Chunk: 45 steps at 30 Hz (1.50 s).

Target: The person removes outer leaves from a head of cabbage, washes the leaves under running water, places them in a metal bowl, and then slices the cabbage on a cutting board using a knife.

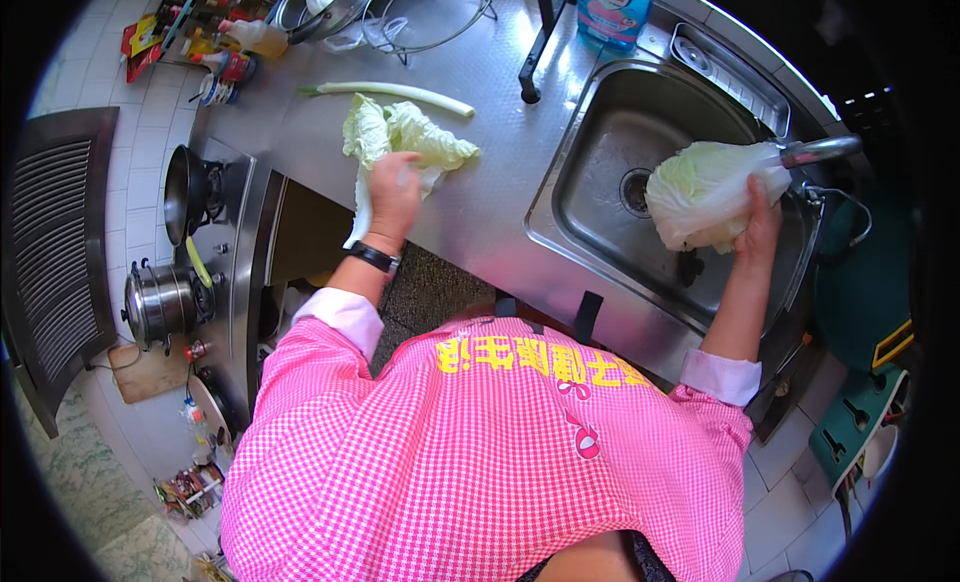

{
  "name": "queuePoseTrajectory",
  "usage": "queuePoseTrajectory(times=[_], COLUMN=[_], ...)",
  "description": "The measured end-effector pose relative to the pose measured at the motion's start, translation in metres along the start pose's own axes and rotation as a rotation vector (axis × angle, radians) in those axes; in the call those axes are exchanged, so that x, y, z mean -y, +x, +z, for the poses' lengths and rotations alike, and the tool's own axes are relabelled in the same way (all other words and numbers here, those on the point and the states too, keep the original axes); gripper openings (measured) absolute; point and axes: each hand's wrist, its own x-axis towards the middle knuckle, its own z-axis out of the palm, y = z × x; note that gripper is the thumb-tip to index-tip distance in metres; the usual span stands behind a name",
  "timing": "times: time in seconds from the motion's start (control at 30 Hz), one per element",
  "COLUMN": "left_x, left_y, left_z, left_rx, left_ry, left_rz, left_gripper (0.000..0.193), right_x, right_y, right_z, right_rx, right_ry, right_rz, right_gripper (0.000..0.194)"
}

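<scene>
My right hand [759,220] holds a Chinese cabbage [686,181] in a clear plastic bag [739,173] over the sink [611,154]. The metal faucet spout [821,151] reaches to the far side of the bag. My left hand [396,196], blurred, is at some loose cabbage leaves [429,136] on the steel counter [495,177]. A pale leaf part hangs past the counter edge beside my wrist. Whether my fingers grip a leaf is hard to tell. Just beyond the leaves lies a scallion stalk [397,93].
A blue detergent bottle [615,16] stands behind the sink, near a black metal rack leg [531,79]. A wire stand [431,19] and a metal pot [330,12] sit at the back. To the left are a wok [184,196] and a steamer pot [157,304] on the stove.
</scene>
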Motion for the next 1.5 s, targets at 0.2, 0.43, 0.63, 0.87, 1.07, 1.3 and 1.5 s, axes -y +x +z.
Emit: queuePoseTrajectory(times=[0.2, 0.43, 0.63, 0.87, 1.07, 1.3, 1.5], left_x=[0.05, 0.079, 0.024, -0.102, -0.201, -0.309, -0.355], left_y=[-0.047, -0.091, -0.026, 0.103, 0.16, 0.158, 0.145], left_z=[-0.081, -0.053, -0.121, -0.207, -0.105, 0.036, 0.123], left_rx=[0.401, 0.311, 0.256, 0.69, 1.132, 1.066, 0.874], left_ry=[0.459, 0.484, 0.344, 0.014, 0.15, 0.156, 0.001], left_rz=[-0.103, 0.112, 0.103, 0.203, 0.792, 1.265, 1.357], left_gripper=[0.084, 0.061, 0.029, 0.025, 0.028, 0.024, 0.04], right_x=[0.001, -0.024, -0.015, -0.013, 0.0, 0.013, -0.009], right_y=[-0.003, -0.007, -0.028, -0.029, -0.031, -0.041, -0.039], right_z=[0.017, 0.029, 0.032, 0.031, 0.023, 0.028, 0.009], right_rx=[0.028, 0.044, 0.006, 0.07, 0.114, 0.269, 0.377], right_ry=[0.052, -0.038, 0.063, 0.113, -0.036, -0.206, 0.024], right_rz=[-0.021, 0.022, 0.048, 0.041, -0.04, -0.098, 0.058], right_gripper=[0.055, 0.056, 0.055, 0.05, 0.045, 0.05, 0.06])
